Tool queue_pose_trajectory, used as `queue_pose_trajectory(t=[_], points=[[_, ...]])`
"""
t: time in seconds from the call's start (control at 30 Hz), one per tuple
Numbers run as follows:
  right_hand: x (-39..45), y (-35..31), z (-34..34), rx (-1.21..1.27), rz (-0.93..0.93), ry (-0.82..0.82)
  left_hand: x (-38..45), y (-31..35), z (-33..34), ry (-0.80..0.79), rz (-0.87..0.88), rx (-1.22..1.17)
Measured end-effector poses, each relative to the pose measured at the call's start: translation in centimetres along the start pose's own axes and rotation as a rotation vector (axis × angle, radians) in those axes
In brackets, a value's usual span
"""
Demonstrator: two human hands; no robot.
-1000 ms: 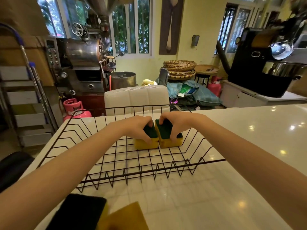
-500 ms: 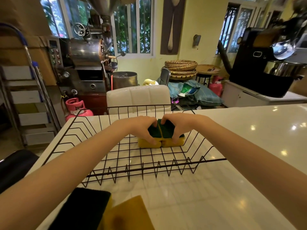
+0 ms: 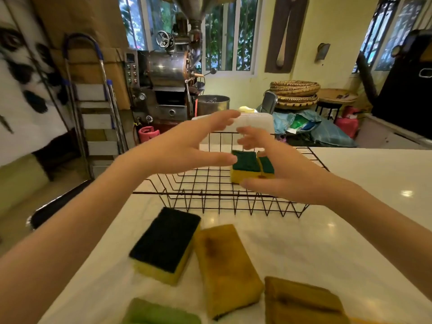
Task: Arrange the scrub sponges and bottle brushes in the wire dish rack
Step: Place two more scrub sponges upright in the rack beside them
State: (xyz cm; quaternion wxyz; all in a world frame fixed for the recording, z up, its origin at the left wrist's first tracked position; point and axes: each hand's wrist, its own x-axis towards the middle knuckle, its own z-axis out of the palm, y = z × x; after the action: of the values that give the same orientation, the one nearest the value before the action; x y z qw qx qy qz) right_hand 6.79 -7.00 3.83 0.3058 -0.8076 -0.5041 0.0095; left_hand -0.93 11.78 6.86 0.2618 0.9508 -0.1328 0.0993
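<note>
A black wire dish rack (image 3: 224,202) stands on the white counter. Inside it two yellow sponges with green scrub tops (image 3: 247,163) sit pressed side by side. My left hand (image 3: 187,148) hovers above the rack's left part, fingers spread, holding nothing. My right hand (image 3: 280,174) is also open, just right of the two sponges and partly covering the right one. On the counter in front lie a yellow sponge with a dark scrub top (image 3: 166,244), a yellow sponge (image 3: 226,267) with its foam side up, a brownish-yellow sponge (image 3: 301,302) and a green sponge (image 3: 159,313).
The white counter (image 3: 364,230) runs to the right and drops off at the left edge. Behind the rack are a white chair back (image 3: 254,122), a metal roasting machine (image 3: 168,76), a pink gas cylinder (image 3: 147,133) and a step ladder (image 3: 93,108).
Both hands have let go of the two green-topped sponges and lifted away, open. The view has tilted down and left, bringing the sponges on the near counter into sight.
</note>
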Motion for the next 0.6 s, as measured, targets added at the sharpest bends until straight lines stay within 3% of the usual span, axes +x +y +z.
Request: queue_pose_trajectory(t=[0.13, 0.3, 0.6], points=[[-2.2, -2.6, 1.6, 0.061, -0.081, -0.211, -5.5, 0.5, 0.3, -0.011, -0.012, 0.015], [-3.4, -3.2, 4.0, 0.019, -0.038, -0.464, -9.6, -0.8, 2.3, -0.132, -0.123, -0.022], [-4.0, -2.9, 6.7, -0.180, 0.019, -0.628, -11.5, -4.9, 4.8, -0.256, -0.231, -0.044]])
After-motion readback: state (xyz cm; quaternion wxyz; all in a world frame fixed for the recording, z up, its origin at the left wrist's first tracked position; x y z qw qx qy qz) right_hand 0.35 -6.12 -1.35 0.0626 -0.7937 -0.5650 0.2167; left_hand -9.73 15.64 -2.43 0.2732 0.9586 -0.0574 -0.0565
